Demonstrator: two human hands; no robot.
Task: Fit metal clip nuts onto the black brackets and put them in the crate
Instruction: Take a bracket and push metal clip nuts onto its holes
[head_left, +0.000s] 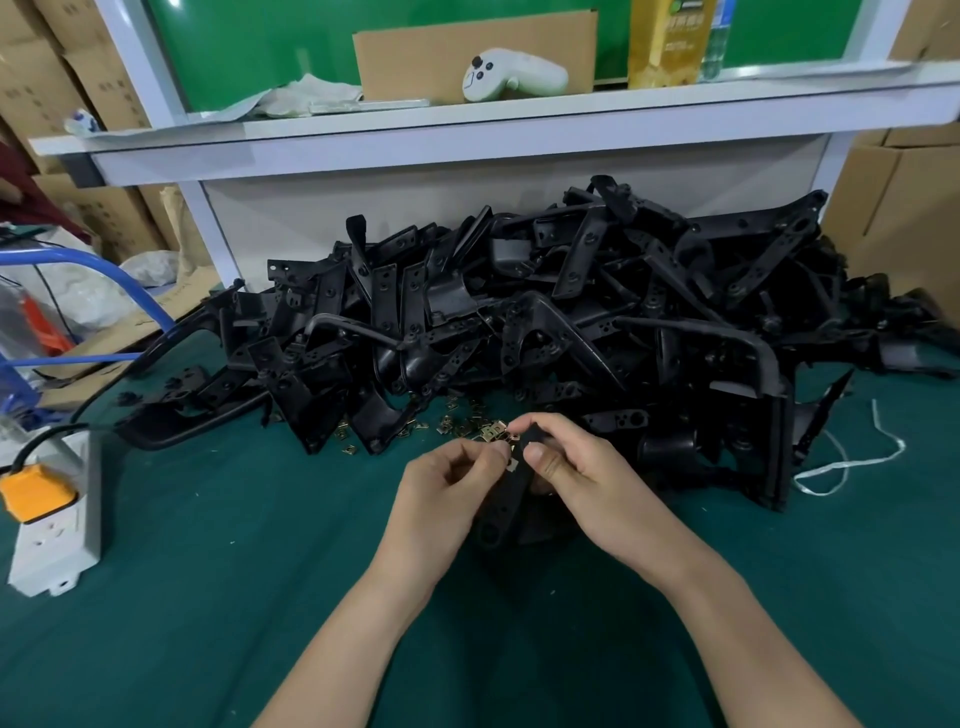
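Head view: our left grip (448, 482) pinches the clip nut (512, 464), right grip (582, 467) clasps the bracket (503, 505); skewed, it may drop.

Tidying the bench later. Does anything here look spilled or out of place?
Brass-coloured clip nuts lie scattered on the green mat at the edge of the tangled bracket pile, not in any container. A loose white string trails right of the pile.

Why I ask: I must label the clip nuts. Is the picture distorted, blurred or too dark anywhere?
Head view: wide lens bows the shelf edge; the bracket pile merges into black; loose clip nuts look small and soft; left hand and right hand are evenly lit.
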